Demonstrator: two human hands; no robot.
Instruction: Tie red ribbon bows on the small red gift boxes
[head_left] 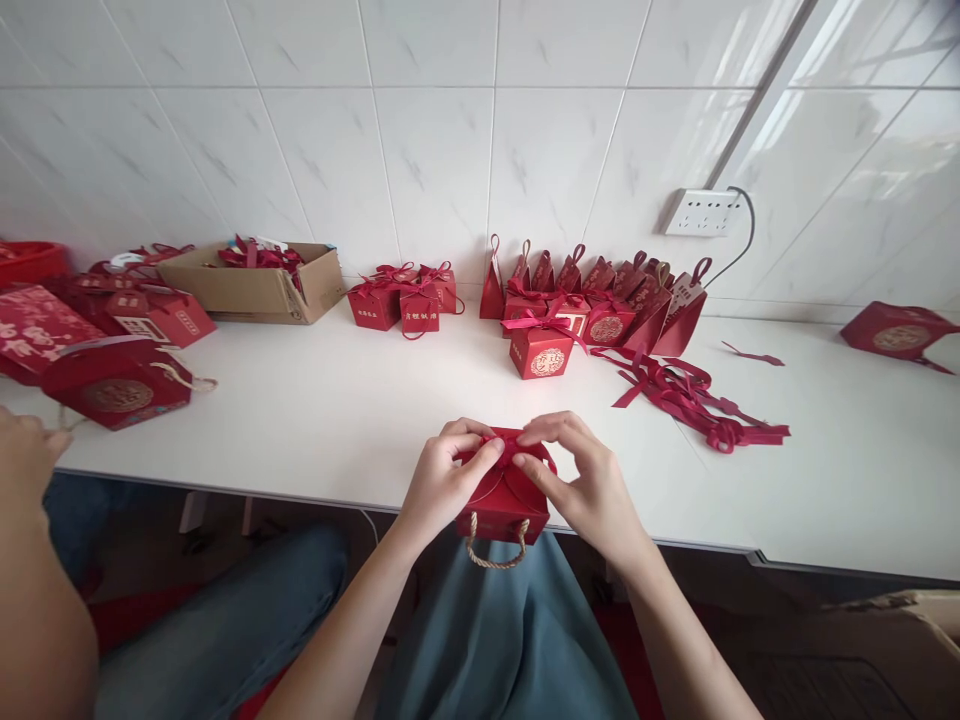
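A small red gift box [501, 505] with a twisted rope handle [496, 562] sits at the front edge of the white table, directly before me. On its top, a red ribbon [508, 449] is gathered near the middle of the folded flaps. My left hand [454, 472] pinches the ribbon between thumb and fingers from the left. From the right, my right hand [577, 475] holds it too, thumb and forefinger bent inward. The fingers partly cover the ribbon, so its knot or loop is unclear.
Behind stand a bowed red box [541, 355] and several pointed red boxes [651, 310]. Loose ribbons [694, 400] lie to the right. A cardboard box [247, 290] of ribbons is back left, near more gift boxes [120, 385]. Another person's hand [30, 450] is far left.
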